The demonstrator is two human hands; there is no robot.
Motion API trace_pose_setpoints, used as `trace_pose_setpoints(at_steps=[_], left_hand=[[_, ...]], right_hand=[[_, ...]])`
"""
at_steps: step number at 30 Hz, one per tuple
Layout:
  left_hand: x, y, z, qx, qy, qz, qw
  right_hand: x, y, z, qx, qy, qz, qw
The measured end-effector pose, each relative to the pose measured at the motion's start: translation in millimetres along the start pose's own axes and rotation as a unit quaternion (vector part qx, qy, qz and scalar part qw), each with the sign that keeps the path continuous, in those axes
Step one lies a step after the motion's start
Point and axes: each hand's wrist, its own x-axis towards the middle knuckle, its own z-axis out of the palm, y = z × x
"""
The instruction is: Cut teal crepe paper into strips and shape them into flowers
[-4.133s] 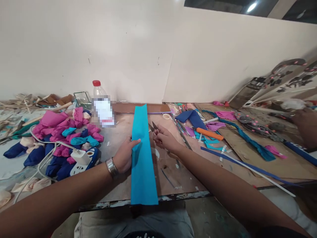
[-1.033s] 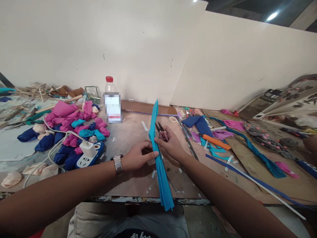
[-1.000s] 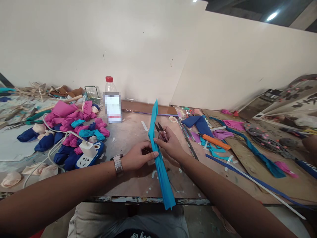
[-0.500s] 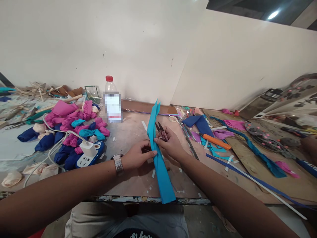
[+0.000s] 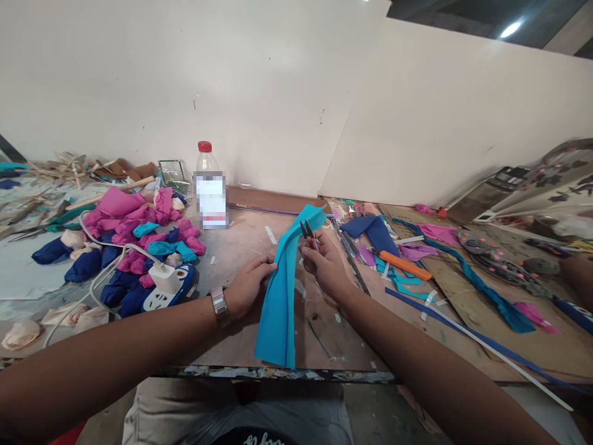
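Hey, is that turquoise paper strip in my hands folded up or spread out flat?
Folded lengthwise, partly opening: the turquoise paper strip shows doubled layers fanning apart at its far end, pinched by the left hand.

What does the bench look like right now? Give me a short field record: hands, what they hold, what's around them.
left hand: pinches the left edge of the blue paper strip, wristwatch on the wrist
right hand: holds small snips, blades pointing up, beside the strip's upper end
blue paper strip: folded lengthwise, lifted off the table, lower end near the front edge
left of hands: power strip with white plug, pile of pink and blue paper pieces
behind: bottle with red cap
right: orange-handled tool, long blue strips
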Motion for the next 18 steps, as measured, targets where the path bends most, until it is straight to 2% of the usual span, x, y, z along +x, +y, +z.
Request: trace_pose_setpoints(at_steps=[6,9,13,18], left_hand=[[3,1,-1.8,0.025,0.041,0.048,0.998],[3,-3,-4.6,0.094,0.01,0.088,0.992],[0,-5,-6.3,0.223,-0.031,0.188,0.956],[-6,-3,-7.0,0.328,-0.08,0.233,0.912]], right_hand=[[5,-2,-6,-0.015,0.029,-0.026,0.999],[11,-1,-10,-0.005,0.028,-0.018,0.999],[14,-3,-11,0.011,0.042,0.009,0.999],[7,-14,-2,0.016,0.005,0.082,0.997]])
